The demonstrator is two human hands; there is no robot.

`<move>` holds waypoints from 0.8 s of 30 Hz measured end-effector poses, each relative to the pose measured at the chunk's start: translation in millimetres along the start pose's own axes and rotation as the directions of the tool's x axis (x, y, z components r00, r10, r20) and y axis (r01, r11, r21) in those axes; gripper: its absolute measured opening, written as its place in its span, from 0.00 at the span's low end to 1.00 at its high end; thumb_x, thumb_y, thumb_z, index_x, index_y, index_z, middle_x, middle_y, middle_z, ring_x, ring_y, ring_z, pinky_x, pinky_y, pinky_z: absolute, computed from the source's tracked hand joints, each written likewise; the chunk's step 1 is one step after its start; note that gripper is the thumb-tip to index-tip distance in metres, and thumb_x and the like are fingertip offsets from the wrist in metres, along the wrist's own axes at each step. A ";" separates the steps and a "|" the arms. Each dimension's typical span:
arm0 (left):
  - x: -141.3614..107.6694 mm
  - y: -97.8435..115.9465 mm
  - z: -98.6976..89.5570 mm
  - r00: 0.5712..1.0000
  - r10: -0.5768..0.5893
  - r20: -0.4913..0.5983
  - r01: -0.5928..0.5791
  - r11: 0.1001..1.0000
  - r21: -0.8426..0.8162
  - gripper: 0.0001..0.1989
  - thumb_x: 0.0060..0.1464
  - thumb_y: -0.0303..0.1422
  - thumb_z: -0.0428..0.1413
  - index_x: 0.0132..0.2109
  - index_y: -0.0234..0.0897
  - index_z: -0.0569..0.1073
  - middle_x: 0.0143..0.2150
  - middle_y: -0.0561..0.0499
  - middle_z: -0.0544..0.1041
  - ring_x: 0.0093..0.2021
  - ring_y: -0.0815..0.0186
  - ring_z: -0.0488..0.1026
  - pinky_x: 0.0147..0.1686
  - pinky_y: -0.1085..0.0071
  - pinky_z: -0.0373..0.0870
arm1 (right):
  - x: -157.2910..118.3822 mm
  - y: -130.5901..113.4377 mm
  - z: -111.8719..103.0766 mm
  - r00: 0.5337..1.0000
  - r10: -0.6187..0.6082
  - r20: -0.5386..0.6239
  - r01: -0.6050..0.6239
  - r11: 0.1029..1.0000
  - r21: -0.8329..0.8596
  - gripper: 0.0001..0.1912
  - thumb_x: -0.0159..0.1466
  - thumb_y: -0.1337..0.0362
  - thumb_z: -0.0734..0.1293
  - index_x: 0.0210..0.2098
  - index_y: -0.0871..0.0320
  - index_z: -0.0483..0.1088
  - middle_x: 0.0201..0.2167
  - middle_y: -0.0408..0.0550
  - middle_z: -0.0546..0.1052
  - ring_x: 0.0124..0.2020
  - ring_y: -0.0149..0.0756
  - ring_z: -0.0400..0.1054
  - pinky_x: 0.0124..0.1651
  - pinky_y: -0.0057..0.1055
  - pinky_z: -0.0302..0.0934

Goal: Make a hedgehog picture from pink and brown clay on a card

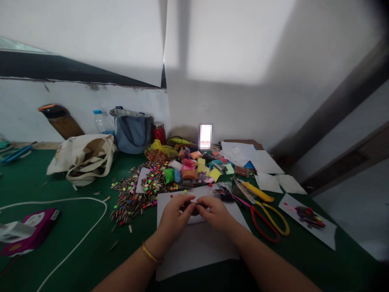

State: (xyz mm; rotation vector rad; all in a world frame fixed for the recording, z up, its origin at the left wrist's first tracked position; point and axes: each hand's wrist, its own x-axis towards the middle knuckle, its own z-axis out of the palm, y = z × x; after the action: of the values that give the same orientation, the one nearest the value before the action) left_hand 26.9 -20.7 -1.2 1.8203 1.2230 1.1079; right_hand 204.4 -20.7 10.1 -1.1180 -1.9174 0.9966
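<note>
Pinching a small dark piece (194,209) between the fingertips (190,200) of both hands, I hold it just above a white paper sheet (197,247) by the near edge of the green tabletop (36,178). My left hand (174,215), a gold bangle (151,253) on its wrist, and my right hand (216,213) close narrowly on it from either side, hiding most of it, so I cannot tell exactly what it is. Just beyond my left hand, striped sunflower seeds (130,200) lie scattered among small colored balls (146,188). Packets of colored clay (191,172) are heaped ahead of my hands. Right of my right hand lie red-handled scissors (263,223), yellow-handled scissors (275,219) and a yellow craft knife (258,192). Nearer the right edge, a paper sheet (308,221) carries a dark seed-and-ball arrangement.
</note>
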 end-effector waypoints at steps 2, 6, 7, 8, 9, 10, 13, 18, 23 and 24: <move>0.1 3.3 -1.4 0.999 0.035 0.038 -0.037 0.999 0.039 0.08 0.57 0.35 0.56 0.42 0.40 0.77 0.38 0.48 0.78 0.39 0.63 0.74 0.41 0.66 0.70 | -0.6 -1.3 0.5 1.000 0.003 0.003 -0.003 0.999 -0.036 0.09 0.63 0.67 0.63 0.32 0.58 0.75 0.29 0.45 0.77 0.32 0.33 0.69 0.35 0.27 0.60; 0.8 9.4 -3.7 1.000 -0.030 -0.002 0.030 0.999 0.016 0.06 0.56 0.34 0.56 0.35 0.38 0.77 0.33 0.49 0.77 0.36 0.63 0.73 0.38 0.67 0.69 | -1.4 -5.9 0.4 1.000 0.023 0.006 -0.023 0.998 -0.050 0.08 0.62 0.67 0.63 0.35 0.58 0.75 0.31 0.45 0.77 0.33 0.34 0.69 0.34 0.27 0.59; 0.9 9.6 -3.6 0.999 -0.052 -0.018 0.052 0.999 -0.007 0.06 0.55 0.34 0.56 0.35 0.38 0.77 0.33 0.49 0.77 0.35 0.63 0.73 0.37 0.67 0.70 | -1.3 -6.4 0.4 1.000 0.026 0.009 -0.026 0.999 -0.047 0.07 0.62 0.67 0.64 0.35 0.58 0.75 0.31 0.46 0.77 0.33 0.34 0.69 0.34 0.27 0.59; 1.0 9.2 -3.2 0.997 -0.071 -0.030 0.069 0.997 -0.035 0.06 0.54 0.34 0.56 0.34 0.38 0.77 0.33 0.49 0.77 0.35 0.63 0.73 0.37 0.68 0.70 | -1.1 -6.3 0.4 1.000 0.026 0.009 -0.026 0.998 -0.050 0.07 0.62 0.67 0.64 0.34 0.58 0.75 0.31 0.46 0.77 0.33 0.34 0.69 0.33 0.27 0.59; 1.1 8.0 -2.3 0.995 -0.090 -0.037 0.087 0.994 -0.071 0.06 0.54 0.34 0.57 0.35 0.38 0.78 0.33 0.49 0.77 0.35 0.63 0.73 0.37 0.67 0.70 | -0.9 -5.5 0.5 1.000 0.025 -0.001 -0.025 0.998 -0.057 0.07 0.62 0.67 0.63 0.34 0.58 0.75 0.30 0.45 0.77 0.33 0.34 0.69 0.34 0.28 0.59; 1.2 6.2 -1.2 0.993 -0.113 -0.040 0.108 0.988 -0.111 0.07 0.53 0.34 0.57 0.37 0.38 0.78 0.34 0.49 0.77 0.36 0.62 0.74 0.37 0.67 0.71 | -0.6 -4.0 0.6 1.000 0.023 -0.020 -0.024 0.997 -0.067 0.07 0.62 0.67 0.63 0.33 0.57 0.74 0.30 0.45 0.77 0.32 0.34 0.68 0.34 0.28 0.59; 1.9 0.5 2.7 0.980 -0.194 -0.033 0.183 0.960 -0.212 0.13 0.49 0.35 0.61 0.43 0.38 0.78 0.38 0.47 0.78 0.37 0.61 0.75 0.38 0.66 0.72 | -0.3 1.7 0.3 0.995 0.017 -0.097 -0.026 0.996 -0.087 0.07 0.62 0.66 0.63 0.33 0.58 0.73 0.30 0.46 0.76 0.32 0.35 0.68 0.36 0.29 0.59; 3.7 2.5 3.0 0.966 -0.257 0.034 0.257 0.930 -0.265 0.07 0.46 0.35 0.61 0.34 0.36 0.77 0.30 0.50 0.78 0.33 0.62 0.74 0.34 0.68 0.71 | -1.7 2.7 -1.4 0.997 0.042 -0.066 -0.046 0.998 -0.052 0.06 0.61 0.65 0.64 0.36 0.57 0.73 0.31 0.46 0.76 0.33 0.35 0.68 0.33 0.28 0.59; 4.4 6.9 -0.2 0.966 -0.257 0.021 0.252 0.928 -0.274 0.10 0.46 0.35 0.62 0.36 0.36 0.78 0.32 0.49 0.78 0.33 0.63 0.74 0.34 0.70 0.70 | -0.9 0.2 -1.2 0.998 0.068 -0.001 -0.067 0.996 -0.058 0.06 0.61 0.64 0.66 0.34 0.58 0.73 0.29 0.45 0.75 0.31 0.34 0.66 0.31 0.27 0.56; 4.2 6.2 -0.3 0.968 -0.248 0.024 0.245 0.929 -0.277 0.11 0.46 0.36 0.62 0.37 0.36 0.77 0.34 0.48 0.78 0.34 0.63 0.74 0.33 0.70 0.70 | -0.8 0.6 -1.2 0.998 0.061 -0.016 -0.062 0.996 -0.071 0.06 0.62 0.64 0.65 0.33 0.58 0.73 0.28 0.45 0.75 0.31 0.34 0.66 0.31 0.27 0.56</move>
State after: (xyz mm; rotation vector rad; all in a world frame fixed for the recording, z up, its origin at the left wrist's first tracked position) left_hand 29.8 -18.8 5.4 1.4086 1.1970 1.0859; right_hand 205.9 -20.8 10.0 -1.2281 -1.9314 0.9573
